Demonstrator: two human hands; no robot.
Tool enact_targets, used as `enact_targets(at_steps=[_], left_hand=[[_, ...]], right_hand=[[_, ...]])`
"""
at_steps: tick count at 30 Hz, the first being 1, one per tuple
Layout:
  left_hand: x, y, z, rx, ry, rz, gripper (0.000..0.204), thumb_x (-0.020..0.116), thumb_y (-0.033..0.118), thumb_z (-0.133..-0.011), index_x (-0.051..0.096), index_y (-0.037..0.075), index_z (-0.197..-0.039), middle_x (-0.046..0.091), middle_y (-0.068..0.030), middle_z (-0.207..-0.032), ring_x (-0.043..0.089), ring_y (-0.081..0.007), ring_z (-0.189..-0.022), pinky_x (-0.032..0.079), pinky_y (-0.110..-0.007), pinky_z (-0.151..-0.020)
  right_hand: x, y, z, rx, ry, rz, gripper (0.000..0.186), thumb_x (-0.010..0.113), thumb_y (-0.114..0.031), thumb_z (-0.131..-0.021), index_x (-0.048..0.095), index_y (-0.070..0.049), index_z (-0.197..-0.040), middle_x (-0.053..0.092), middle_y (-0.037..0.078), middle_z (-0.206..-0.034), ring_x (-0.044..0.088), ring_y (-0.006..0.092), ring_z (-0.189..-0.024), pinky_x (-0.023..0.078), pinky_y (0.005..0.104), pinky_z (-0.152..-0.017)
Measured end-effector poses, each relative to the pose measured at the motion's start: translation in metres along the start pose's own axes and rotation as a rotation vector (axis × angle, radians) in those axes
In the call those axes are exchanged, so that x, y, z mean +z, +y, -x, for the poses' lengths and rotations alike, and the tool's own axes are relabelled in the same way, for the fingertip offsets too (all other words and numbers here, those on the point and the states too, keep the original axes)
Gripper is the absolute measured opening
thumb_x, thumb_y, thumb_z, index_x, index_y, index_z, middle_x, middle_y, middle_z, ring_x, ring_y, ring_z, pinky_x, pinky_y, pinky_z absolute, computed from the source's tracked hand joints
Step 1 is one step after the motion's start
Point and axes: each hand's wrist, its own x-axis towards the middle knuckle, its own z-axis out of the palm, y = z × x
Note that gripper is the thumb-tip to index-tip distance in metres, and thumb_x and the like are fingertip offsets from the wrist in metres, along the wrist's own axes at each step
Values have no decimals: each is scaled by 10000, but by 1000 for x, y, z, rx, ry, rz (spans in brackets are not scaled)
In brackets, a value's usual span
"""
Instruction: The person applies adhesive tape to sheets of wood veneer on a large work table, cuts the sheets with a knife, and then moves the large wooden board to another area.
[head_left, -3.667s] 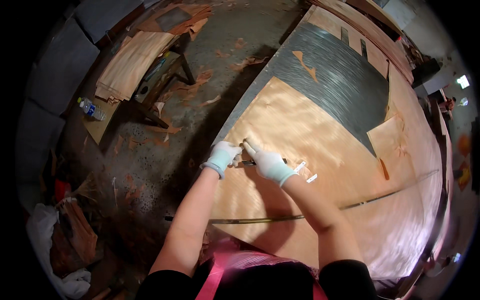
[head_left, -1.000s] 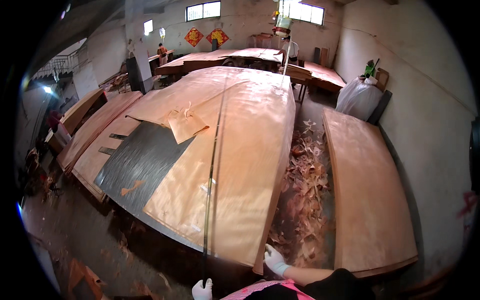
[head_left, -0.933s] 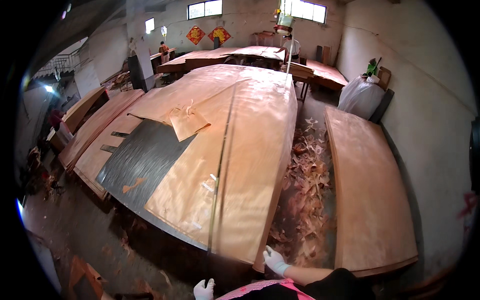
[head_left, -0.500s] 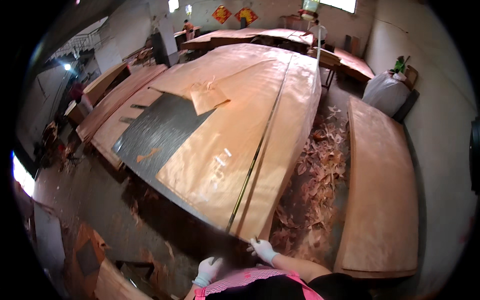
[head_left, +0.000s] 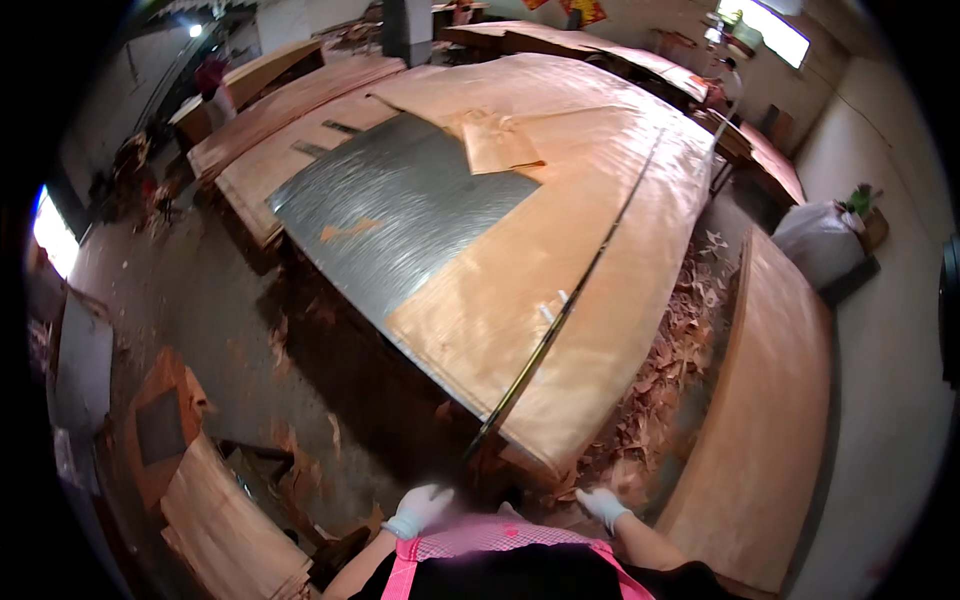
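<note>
My left hand (head_left: 422,507), in a white glove, is held low in front of the pink checked apron (head_left: 470,538). Its fingers look curled, and what they hold cannot be made out. Further right, my right hand (head_left: 602,505), also gloved, has its fingers drawn together just off the near corner of a thin wood veneer sheet (head_left: 560,400); anything in them is too small to name. A long thin straightedge (head_left: 545,345) lies lengthwise on the veneer, its near end jutting past the edge toward me. Left of it, a dark grey surface (head_left: 390,210) lies exposed beside a loose veneer piece (head_left: 498,145).
Veneer scraps (head_left: 670,370) litter the floor right of the stack. A tall wood panel pile (head_left: 760,420) stands along the right wall. Cut sheets (head_left: 225,520) lie at the lower left. Another person (head_left: 728,85) is at the far right, near a white bag (head_left: 820,240).
The view has swung, so the stack sits further right and nearer. My right hand has come away from the veneer's near edge, and my hands are further apart.
</note>
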Motion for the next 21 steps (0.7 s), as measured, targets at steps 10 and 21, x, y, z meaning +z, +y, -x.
enact_targets(at_steps=[10,21], left_hand=[[-49,-11,-12,-28,-69,-33,487,551,492,-938,667,19,-933,682,-203,-873,650,-359,-834,493,-434,-770],[-80,-25,-14,-121,-256,109,460,546,512,-948,653,67,-907,623,-97,-697,624,-232,-632,496,-382,-638]], right_hand=[[-15,-376,-35,-861,298,-1,426,646,-319,-900,622,-32,-1213,679,203,-986,665,324,-908,506,405,-796],[-25,-560,-95,-885,324,864,258,584,-188,-882,631,-50,-1095,672,157,-1048,672,331,-962,532,434,-805]])
